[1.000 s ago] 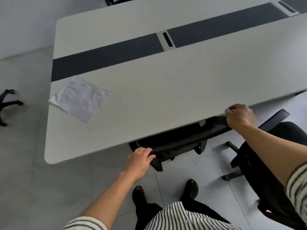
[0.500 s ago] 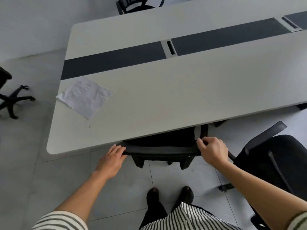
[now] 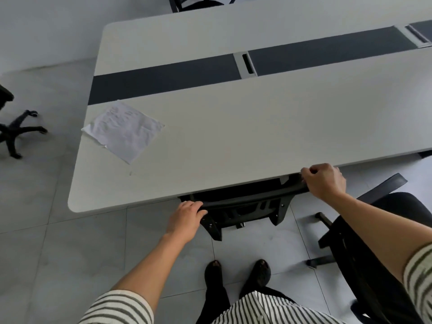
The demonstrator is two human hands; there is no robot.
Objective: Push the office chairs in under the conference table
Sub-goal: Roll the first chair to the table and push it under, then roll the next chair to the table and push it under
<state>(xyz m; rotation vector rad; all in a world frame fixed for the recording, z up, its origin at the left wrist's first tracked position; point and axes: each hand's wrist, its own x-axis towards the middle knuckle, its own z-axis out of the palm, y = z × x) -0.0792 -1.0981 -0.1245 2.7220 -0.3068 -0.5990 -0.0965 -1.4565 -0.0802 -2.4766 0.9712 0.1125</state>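
The left hand point(image 3: 185, 219) curls loosely over the black office chair's backrest point(image 3: 243, 203); the right hand point(image 3: 326, 181) grips its other end, closed, beneath the white conference table's edge point(image 3: 163, 195); both arms extended.

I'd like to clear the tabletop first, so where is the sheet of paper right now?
In the head view the sheet of paper lies flat near the left end of the conference table, just this side of the dark strip.
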